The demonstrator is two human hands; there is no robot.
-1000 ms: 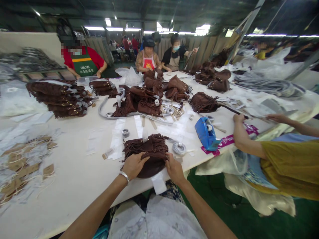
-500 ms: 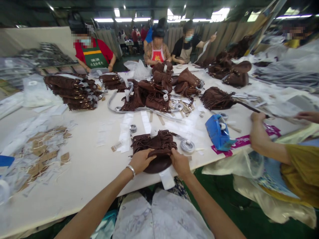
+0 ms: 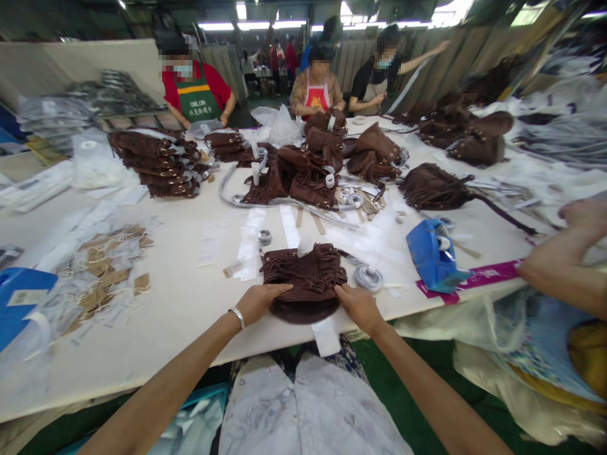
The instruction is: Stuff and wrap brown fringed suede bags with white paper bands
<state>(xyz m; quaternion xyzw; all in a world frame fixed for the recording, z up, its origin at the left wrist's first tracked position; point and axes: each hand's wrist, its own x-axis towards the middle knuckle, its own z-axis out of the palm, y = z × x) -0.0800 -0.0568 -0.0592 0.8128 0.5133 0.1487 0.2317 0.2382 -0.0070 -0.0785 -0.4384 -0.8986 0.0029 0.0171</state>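
Note:
A dark brown fringed handbag (image 3: 306, 275) lies at the table's near edge, its rounded lower part towards me. My left hand (image 3: 262, 302) grips its left side, thumb on top and fingers partly hidden beneath. On the opposite side my right hand (image 3: 359, 306) pinches the bag's edge in the same way. Just right of the bag rests a coiled strap in grey-white wrapping (image 3: 368, 277). A white paper strip (image 3: 326, 337) hangs over the table edge below it. A small grey roll (image 3: 264, 237) sits behind the bag's left corner.
Brown tags with strings (image 3: 102, 272) spread on the left, near a blue box (image 3: 23, 303). At right stands a blue tape dispenser (image 3: 429, 256). More brown bags (image 3: 303, 170) are piled across the table (image 3: 190, 328). A co-worker's arm (image 3: 569, 259) reaches in from the right; other people work opposite.
The bag's front edge has flattened, and my hands have moved apart to its sides. My view has turned slightly left. The co-worker's hand at right has left the dark strap.

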